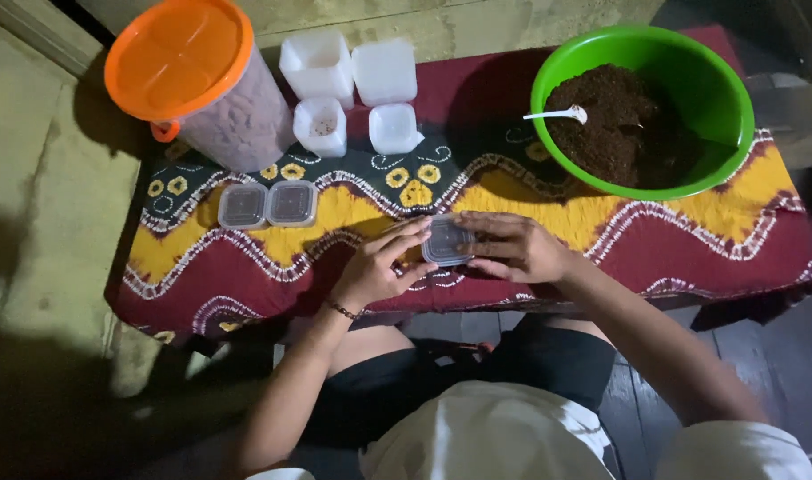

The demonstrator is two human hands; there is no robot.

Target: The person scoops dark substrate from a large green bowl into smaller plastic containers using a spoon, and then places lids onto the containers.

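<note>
Your left hand [375,267] comes in from the lower left, wrist bent and ringed by a thin bracelet [341,309], the fingers stretched out close together with their tips laid on the left edge of a small clear lidded container [445,241]; your right hand [513,249] reaches in from the lower right, forearm slanting across your lap, its fingers long and slightly fanned, lying over the top and right side of the same container so that the box sits pressed between both hands; the container rests near the front edge of a low table draped in a patterned cloth [690,240] of dark red, yellow and white, roughly at the middle of its width; whether its lid is fully seated you cannot tell, since your fingers cover most of it; to the left of your left hand, well apart, two more small lidded containers [266,204] stand side by side, touching; behind them are four white square cups [353,93] in two rows, and at the far left a big jar with an orange lid [179,58]; at the far right a green bowl [726,89] holds dark crumbly stuff with a white spoon [561,114] lying in it; nothing stands between your hands and the box
</note>
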